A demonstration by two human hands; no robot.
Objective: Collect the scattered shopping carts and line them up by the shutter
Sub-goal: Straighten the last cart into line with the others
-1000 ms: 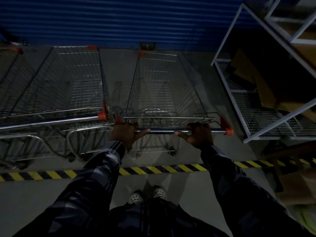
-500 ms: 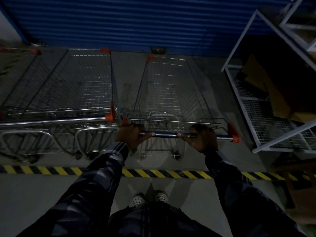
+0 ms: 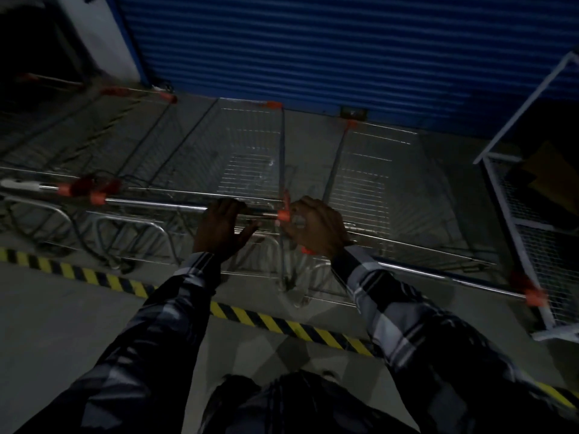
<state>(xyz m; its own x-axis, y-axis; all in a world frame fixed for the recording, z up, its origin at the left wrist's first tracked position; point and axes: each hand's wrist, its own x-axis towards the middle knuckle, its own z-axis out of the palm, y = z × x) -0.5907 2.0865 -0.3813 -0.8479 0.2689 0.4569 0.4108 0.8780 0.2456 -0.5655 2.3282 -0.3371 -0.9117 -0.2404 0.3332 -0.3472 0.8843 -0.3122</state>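
Several wire shopping carts with orange corner caps stand side by side, noses toward the blue shutter (image 3: 313, 42). The right cart (image 3: 369, 183) has its handle bar (image 3: 438, 274) running down to the right. My right hand (image 3: 316, 227) is closed around the left end of that bar. The middle cart (image 3: 250, 158) stands close beside it on the left. My left hand (image 3: 219, 227) lies over the right end of its handle (image 3: 156, 203), fingers curled on the bar, thumb out below. More carts (image 3: 125, 130) stand further left, dim and blurred.
A white metal rack (image 3: 501, 183) holding cardboard stands close on the right of the right cart. A yellow-and-black floor stripe (image 3: 250, 317) runs between me and the carts. A white pillar (image 3: 94, 36) edges the shutter at top left. Grey concrete floor lies behind me.
My left hand left the right cart's handle and went to the middle cart's handle. My right hand slid to the left end of its bar. The view swung left.
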